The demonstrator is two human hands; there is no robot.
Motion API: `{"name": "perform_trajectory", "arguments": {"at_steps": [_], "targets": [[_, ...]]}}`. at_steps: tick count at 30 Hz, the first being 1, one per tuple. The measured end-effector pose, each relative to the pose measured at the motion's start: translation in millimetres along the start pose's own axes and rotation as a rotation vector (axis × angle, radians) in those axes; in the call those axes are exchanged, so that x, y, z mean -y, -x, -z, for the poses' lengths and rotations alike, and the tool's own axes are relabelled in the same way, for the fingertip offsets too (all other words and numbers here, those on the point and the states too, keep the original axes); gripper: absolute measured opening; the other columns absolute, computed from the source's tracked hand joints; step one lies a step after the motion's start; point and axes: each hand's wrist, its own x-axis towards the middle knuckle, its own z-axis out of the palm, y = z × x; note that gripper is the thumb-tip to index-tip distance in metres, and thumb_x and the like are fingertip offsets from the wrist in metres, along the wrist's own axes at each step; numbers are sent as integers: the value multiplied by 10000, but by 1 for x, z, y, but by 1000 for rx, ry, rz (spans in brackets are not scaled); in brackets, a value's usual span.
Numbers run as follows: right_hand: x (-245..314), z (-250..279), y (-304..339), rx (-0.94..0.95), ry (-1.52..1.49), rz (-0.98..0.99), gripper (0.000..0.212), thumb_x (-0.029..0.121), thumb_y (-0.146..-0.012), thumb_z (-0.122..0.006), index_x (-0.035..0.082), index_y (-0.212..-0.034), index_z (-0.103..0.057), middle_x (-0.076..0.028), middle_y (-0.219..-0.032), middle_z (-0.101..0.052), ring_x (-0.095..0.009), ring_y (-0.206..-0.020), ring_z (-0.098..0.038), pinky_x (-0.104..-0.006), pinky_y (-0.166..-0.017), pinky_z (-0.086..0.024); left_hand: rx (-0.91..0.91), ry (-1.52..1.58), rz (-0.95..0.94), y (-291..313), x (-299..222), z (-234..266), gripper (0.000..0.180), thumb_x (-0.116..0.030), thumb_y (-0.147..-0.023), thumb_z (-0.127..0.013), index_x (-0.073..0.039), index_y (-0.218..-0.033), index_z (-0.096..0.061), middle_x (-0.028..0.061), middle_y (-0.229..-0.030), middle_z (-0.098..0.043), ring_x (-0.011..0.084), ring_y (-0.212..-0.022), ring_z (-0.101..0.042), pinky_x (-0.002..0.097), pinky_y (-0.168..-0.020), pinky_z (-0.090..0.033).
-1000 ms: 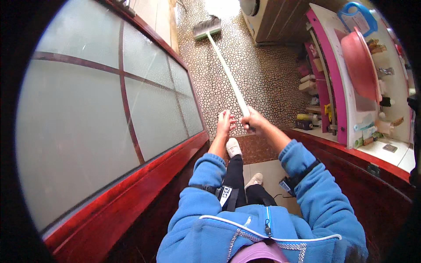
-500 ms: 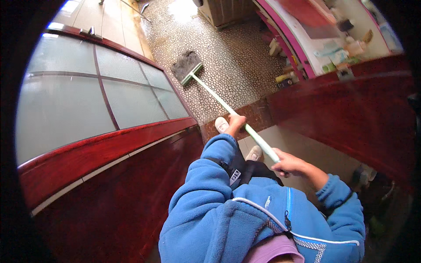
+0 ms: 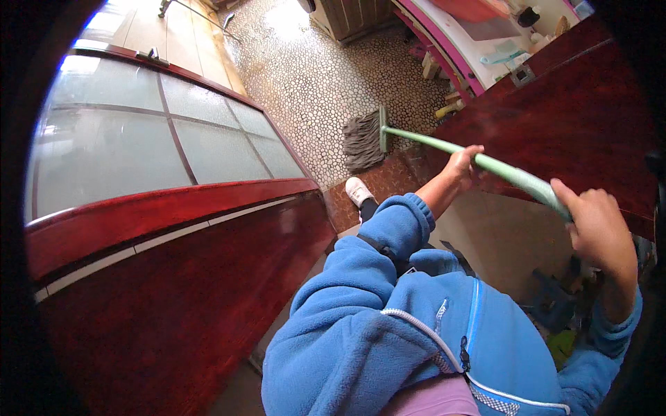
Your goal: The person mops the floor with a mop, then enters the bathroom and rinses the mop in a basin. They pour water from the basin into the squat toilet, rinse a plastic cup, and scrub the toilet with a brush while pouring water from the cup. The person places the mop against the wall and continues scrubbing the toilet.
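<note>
Both hands grip a mop (image 3: 430, 141) with a pale green pole and a grey stranded head (image 3: 362, 142). My left hand (image 3: 463, 168) wraps round the middle of the pole. Farther right, my right hand (image 3: 596, 220) closes on the thicker end of the pole. The pole slants from my right hand down to the left. The mop head lies on the pebble-patterned floor (image 3: 305, 104), close to the brown threshold (image 3: 347, 208).
A red door with frosted panes (image 3: 111, 145) stands at left. Another red door panel (image 3: 541, 132) is at right, beside a pink-edged shelf (image 3: 468, 52) holding toiletries. A brown cabinet (image 3: 350, 17) stands at the back. My white shoe (image 3: 358, 191) is at the threshold.
The mop head has swung right and nearer, from beside the left door to just past the threshold. Both hands have moved right and up with the pole, and the pole lies flatter across the view.
</note>
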Motion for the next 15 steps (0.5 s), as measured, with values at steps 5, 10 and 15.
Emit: {"name": "perform_trajectory", "arguments": {"at_steps": [5, 10, 15], "targets": [[55, 28, -51, -233, 243, 146, 368, 87, -743, -546, 45, -1107, -563, -114, -639, -570, -250, -565, -590, -358, -519, -463, 7, 504, -266, -10, -66, 13, 114, -120, -752, -617, -51, -762, -527, 72, -686, -568, 233, -689, -570, 382, -711, -484], [93, 23, -102, -303, 313, 75, 362, 105, -772, -514, 59, -1129, -557, -63, -677, -501, -185, -525, -557, -310, -459, -448, 42, 686, -334, -21, -125, 61, 98, -88, -728, -566, -64, -722, -472, 76, -610, -506, 230, -594, -506, 369, -652, -497], [99, 3, -152, -155, -214, -12, 520, 38, -662, -547, 47, -1179, -489, -172, -823, -529, -344, -639, -567, -420, -549, -466, -139, 742, -269, -30, -179, 108, 195, -112, -758, -567, -99, -661, -398, 38, -551, -430, 200, -489, -448, 324, -490, -450]]}}
